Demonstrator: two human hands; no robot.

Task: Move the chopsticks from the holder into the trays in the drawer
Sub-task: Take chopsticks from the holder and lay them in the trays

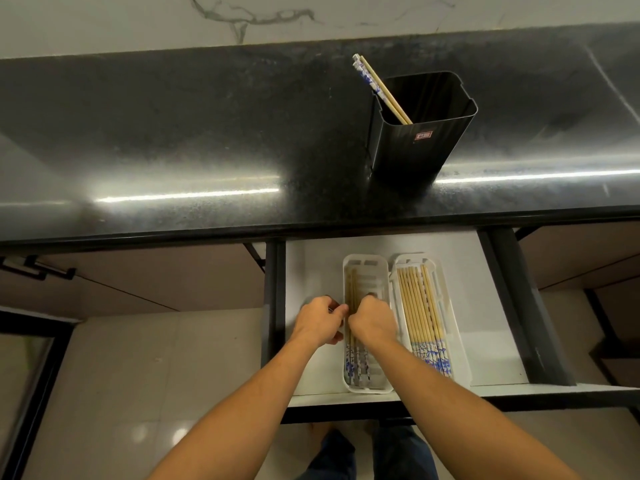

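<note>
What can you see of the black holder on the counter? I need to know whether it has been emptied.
The black rectangular holder, smooth like plastic or metal, stands upright on the dark polished stone countertop, above the open drawer's right side. Its corners are rounded, its top is open, and a small red-and-white label sits near the front rim. It is not empty: a few wooden chopsticks with blue-and-white patterned ends lean out of its left corner. Neither hand touches it.

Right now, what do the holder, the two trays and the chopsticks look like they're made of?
Holder: looks like glossy black plastic or coated metal; thin walls with sheen, can't tell which. Left tray and right tray: white moulded plastic, slotted bases and rounded rims. Chopsticks: pale bamboo or wood by the matte tan shafts, with blue-and-white patterned ends.
</note>
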